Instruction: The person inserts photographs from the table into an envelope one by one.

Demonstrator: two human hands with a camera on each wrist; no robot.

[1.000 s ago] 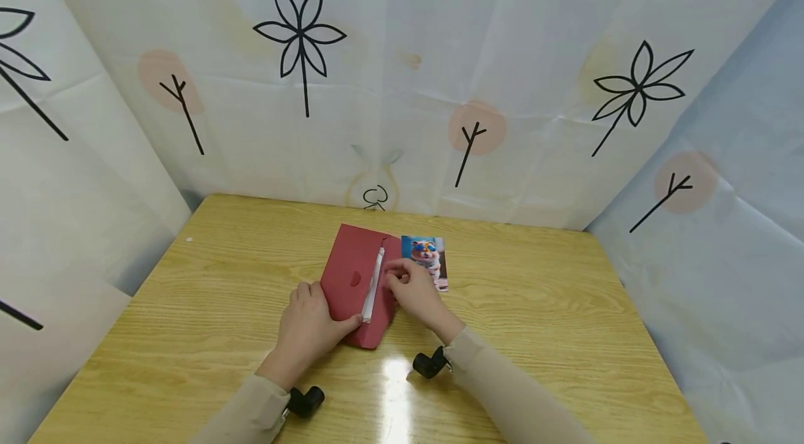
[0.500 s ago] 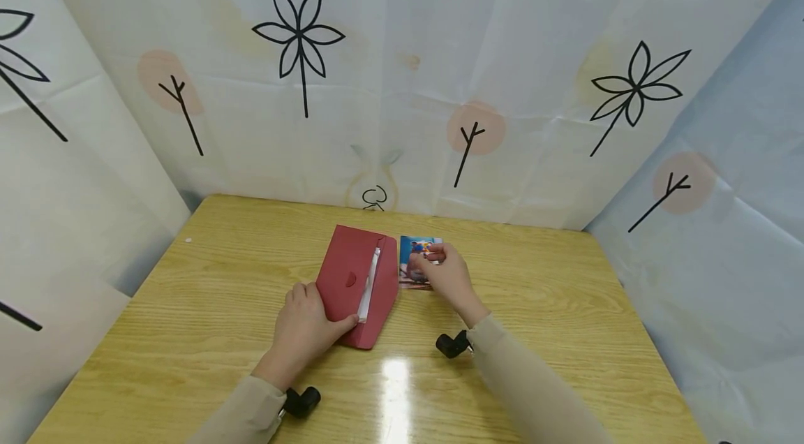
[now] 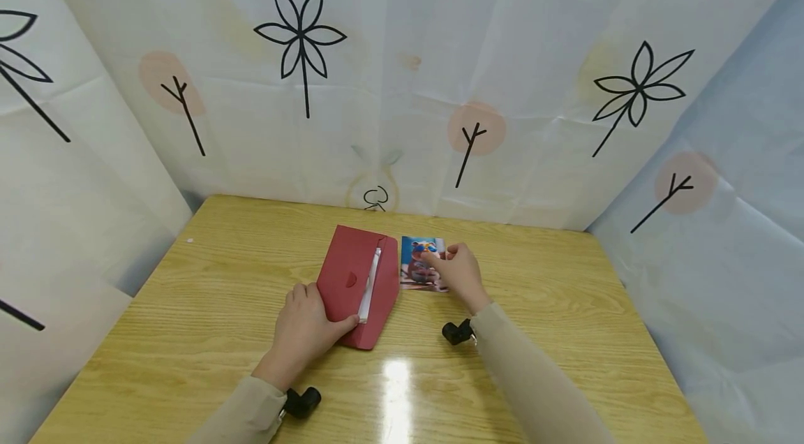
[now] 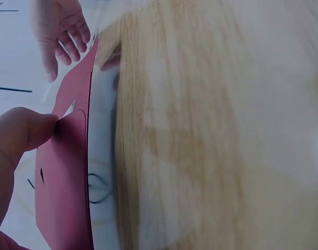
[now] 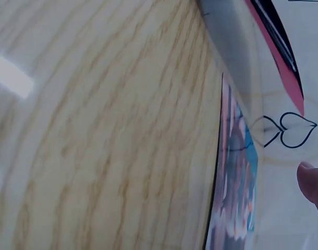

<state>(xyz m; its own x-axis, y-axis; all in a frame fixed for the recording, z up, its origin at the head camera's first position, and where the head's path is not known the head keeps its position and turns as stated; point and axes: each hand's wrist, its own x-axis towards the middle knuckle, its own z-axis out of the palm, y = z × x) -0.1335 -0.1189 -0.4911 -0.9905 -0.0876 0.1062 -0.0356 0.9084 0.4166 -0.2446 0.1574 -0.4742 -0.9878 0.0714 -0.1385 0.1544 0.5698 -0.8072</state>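
My left hand [image 3: 304, 329] grips a red paper envelope [image 3: 342, 259] at its lower left edge, thumb on top beside the pocket. The flap lies open to the right, and a white paper strip [image 3: 370, 283] shows along the opening. In the left wrist view the thumb [image 4: 36, 127] presses the envelope's face, which stands tilted off the table. A small printed photo [image 3: 414, 275] of a furry animal in sunglasses lies right of the envelope. Over its right side hovers my right hand [image 3: 463, 271], fingers loosely bent and holding nothing. The right wrist view shows its thumb [image 5: 310, 182] apart from the photo.
The wooden table [image 3: 540, 332] has a glossy, reflective top. White curtains [image 3: 540, 25] printed with flowers stand behind it and at both sides. A tiny white scrap [image 3: 190, 240] lies at the far left. Black wrist cameras [image 3: 303, 403] hang beneath both sleeves.
My right hand has moved from the envelope's flap rightward over the photo, then a little further right. The envelope has shifted slightly left in my left hand, which keeps its hold.
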